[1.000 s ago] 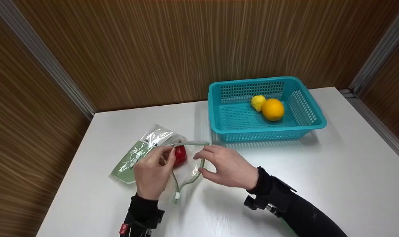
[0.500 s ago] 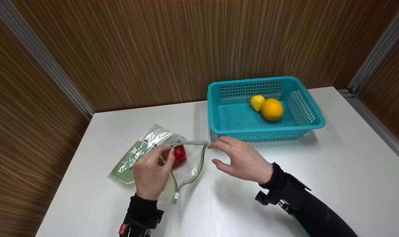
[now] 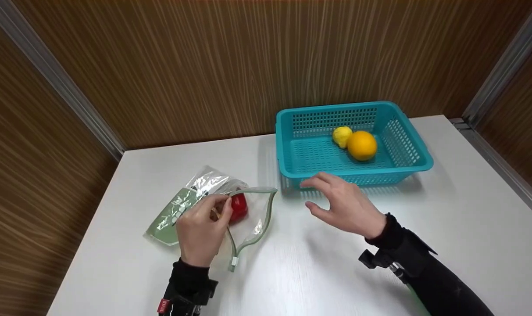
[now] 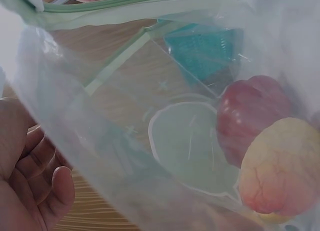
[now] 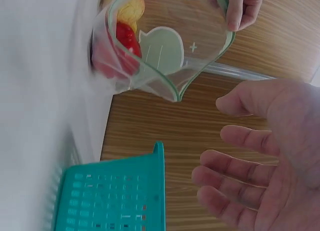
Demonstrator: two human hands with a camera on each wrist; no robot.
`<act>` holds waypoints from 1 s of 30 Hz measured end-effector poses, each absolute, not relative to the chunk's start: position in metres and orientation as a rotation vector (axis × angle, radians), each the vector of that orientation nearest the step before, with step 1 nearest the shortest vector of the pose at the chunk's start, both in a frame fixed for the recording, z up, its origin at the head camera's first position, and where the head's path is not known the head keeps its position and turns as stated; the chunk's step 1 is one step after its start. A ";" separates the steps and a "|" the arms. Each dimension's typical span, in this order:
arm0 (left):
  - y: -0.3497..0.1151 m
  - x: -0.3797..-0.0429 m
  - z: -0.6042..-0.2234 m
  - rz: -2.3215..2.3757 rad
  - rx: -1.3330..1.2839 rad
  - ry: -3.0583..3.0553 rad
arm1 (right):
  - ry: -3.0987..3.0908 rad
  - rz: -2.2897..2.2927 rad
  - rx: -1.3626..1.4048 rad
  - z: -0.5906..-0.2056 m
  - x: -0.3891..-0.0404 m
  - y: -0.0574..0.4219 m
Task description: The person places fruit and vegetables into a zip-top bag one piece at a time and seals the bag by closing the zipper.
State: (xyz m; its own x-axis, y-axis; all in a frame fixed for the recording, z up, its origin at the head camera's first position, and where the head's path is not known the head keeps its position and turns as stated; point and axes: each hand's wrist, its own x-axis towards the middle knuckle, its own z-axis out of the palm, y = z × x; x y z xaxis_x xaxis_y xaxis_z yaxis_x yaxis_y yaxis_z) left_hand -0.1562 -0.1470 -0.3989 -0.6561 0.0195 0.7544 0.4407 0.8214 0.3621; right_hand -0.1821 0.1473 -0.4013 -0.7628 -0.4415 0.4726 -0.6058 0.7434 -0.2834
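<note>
Left hand pinches the mouth edge of a clear zip bag between thumb and fingers, wrist coming in from the near side; right hand is raised over the table, fingers spread and slightly bent, gripping nothing, apart from the bag. Bag lies left of center on the table, mouth gaping toward the right hand, green rim spread, white slider at the near corner. Inside: red pepper and a yellow-pink fruit beside it. Table's left edge runs past the bag's green end with a strip of white surface between; more surface stretches from the right hand to the right edge. Wood-grain panel backs the far edge. Turquoise basket sits far right of the bag, its near wall just beyond the right fingertips, holding a lemon touching an orange.
</note>
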 end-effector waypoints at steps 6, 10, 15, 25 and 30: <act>-0.147 -0.155 -0.398 -0.675 -0.335 -2.217 | -2.573 0.595 0.752 -0.402 -0.184 0.161; -0.148 -0.156 -0.398 -0.674 -0.331 -2.221 | -2.581 0.593 0.730 -0.400 -0.185 0.168; -0.148 -0.156 -0.397 -0.673 -0.333 -2.222 | -2.566 0.644 0.643 -0.393 -0.189 0.184; -0.148 -0.157 -0.397 -0.674 -0.333 -2.216 | -2.533 0.680 0.486 -0.395 -0.198 0.223; -0.149 -0.156 -0.397 -0.675 -0.324 -2.223 | -2.562 0.688 0.418 -0.397 -0.203 0.235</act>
State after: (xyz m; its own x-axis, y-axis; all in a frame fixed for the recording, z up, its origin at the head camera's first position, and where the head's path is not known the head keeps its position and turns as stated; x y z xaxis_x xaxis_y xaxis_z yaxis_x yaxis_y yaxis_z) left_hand -0.1561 -0.1487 -0.3967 -0.6674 0.0169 0.7445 0.4279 0.8269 0.3649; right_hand -0.2034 0.2348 -0.3975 -0.8517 -0.1690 0.4960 -0.3947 0.8296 -0.3950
